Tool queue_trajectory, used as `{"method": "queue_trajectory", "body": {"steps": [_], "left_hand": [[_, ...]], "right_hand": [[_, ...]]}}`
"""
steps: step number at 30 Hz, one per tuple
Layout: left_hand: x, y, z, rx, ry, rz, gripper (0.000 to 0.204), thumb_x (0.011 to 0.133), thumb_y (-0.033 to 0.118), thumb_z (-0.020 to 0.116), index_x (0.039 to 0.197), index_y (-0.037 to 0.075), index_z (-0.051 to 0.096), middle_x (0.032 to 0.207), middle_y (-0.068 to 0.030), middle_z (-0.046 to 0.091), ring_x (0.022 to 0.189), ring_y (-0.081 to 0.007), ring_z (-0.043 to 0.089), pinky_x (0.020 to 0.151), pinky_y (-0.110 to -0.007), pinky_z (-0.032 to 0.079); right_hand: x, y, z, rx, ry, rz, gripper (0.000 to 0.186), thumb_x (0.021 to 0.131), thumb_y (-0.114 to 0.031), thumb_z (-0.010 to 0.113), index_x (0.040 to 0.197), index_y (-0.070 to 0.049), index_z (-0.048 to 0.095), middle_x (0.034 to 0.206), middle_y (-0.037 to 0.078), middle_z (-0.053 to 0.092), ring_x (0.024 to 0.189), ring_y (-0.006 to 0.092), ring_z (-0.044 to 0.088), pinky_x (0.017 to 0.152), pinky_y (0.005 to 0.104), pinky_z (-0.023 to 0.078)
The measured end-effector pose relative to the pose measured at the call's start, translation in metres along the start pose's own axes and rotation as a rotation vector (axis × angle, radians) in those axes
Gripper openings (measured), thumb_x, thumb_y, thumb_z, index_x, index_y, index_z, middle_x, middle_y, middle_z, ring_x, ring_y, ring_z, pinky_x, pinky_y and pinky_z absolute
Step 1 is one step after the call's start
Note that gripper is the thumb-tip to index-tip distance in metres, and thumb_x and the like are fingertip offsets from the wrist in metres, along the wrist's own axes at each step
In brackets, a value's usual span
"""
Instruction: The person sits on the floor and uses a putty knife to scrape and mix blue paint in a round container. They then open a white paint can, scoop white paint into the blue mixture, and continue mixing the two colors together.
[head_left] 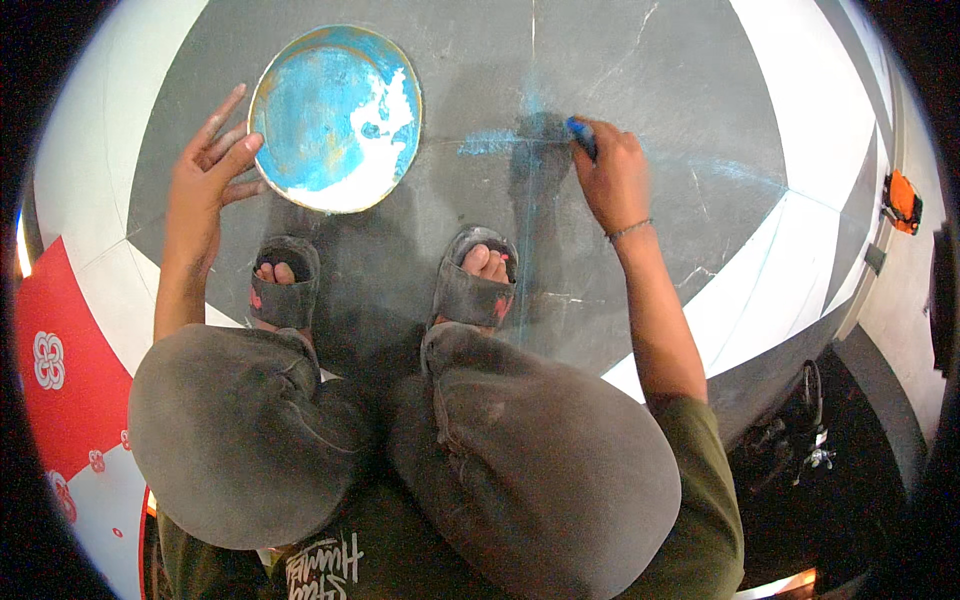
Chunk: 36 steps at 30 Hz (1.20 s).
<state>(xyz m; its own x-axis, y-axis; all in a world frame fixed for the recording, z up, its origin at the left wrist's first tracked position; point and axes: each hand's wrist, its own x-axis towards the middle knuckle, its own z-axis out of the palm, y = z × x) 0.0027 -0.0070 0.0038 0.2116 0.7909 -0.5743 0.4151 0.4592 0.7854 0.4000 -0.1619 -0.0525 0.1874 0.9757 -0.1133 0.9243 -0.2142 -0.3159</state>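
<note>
A shallow round dish (310,130) with a worn brownish rim shows a blue-smeared inside and bright white patches. My left hand (222,160) grips it by its left edge, thumb over the rim and the other fingers spread behind. In my right hand (612,170) is a small blue piece of chalk (581,138), pinched with its blue end pointing up and left. Beneath that hand, the dark grey surface (690,90) carries smudged blue marks (490,142) and thin blue lines that cross.
My sandalled feet (478,275) stand on the grey area, below the dish. White painted bands (800,60) curve around it. A red panel with white emblems (70,350) lies at the left. An orange and black object (903,200) is at the far right, above dark clutter (800,450).
</note>
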Motion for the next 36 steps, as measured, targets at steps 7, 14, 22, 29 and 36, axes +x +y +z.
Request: {"method": "queue_trajectory", "body": {"steps": [7,14,22,29,36], "left_hand": [[0.003,-0.002,0.000,0.036,-0.019,0.047,0.069,0.088,0.035,0.071,0.149,0.018,0.044,0.136,-0.0219,0.057,0.114,-0.0245,0.064,0.083,-0.034,0.058],[-0.001,-0.003,-0.003,0.065,-0.035,0.035,0.069,0.088,0.034,0.072,0.149,0.018,0.045,0.138,-0.0223,0.056,0.119,-0.0243,0.061,0.084,-0.035,0.058],[-0.001,-0.007,-0.003,0.019,-0.025,0.071,0.074,0.082,0.039,0.077,0.146,0.015,0.049,0.135,-0.0242,0.057,0.115,-0.0265,0.064,0.083,-0.035,0.059],[-0.005,0.004,-0.004,0.070,-0.062,0.006,0.072,0.085,0.031,0.074,0.149,0.016,0.044,0.140,-0.0244,0.054,0.121,-0.0283,0.060,0.088,-0.039,0.058],[-0.004,0.007,0.001,0.033,-0.083,0.045,0.075,0.084,0.028,0.076,0.150,0.015,0.043,0.138,-0.0231,0.056,0.116,-0.0271,0.062,0.083,-0.034,0.058]], "right_hand": [[-0.005,-0.031,0.048,-0.011,0.147,-0.046,0.038,0.077,-0.005,0.066,0.115,-0.008,0.067,0.111,0.010,0.069,0.095,0.0329,0.060,0.085,0.0416,0.050],[-0.038,-0.021,0.022,0.028,-0.082,-0.227,0.045,0.072,-0.002,0.068,0.117,-0.011,0.068,0.112,0.006,0.070,0.095,0.0308,0.059,0.088,0.0392,0.049],[-0.006,-0.017,0.017,0.087,0.091,-0.137,0.051,0.072,-0.002,0.068,0.122,-0.014,0.067,0.116,0.005,0.069,0.095,0.0313,0.058,0.087,0.0397,0.050],[-0.027,-0.025,0.031,-0.119,-0.093,-0.219,0.036,0.080,-0.009,0.064,0.115,-0.014,0.068,0.108,0.007,0.071,0.093,0.0290,0.061,0.079,0.0395,0.051],[-0.009,-0.028,0.004,0.047,-0.106,-0.040,0.039,0.077,-0.004,0.067,0.115,-0.011,0.067,0.108,0.010,0.070,0.096,0.0312,0.060,0.086,0.0419,0.050]]}}
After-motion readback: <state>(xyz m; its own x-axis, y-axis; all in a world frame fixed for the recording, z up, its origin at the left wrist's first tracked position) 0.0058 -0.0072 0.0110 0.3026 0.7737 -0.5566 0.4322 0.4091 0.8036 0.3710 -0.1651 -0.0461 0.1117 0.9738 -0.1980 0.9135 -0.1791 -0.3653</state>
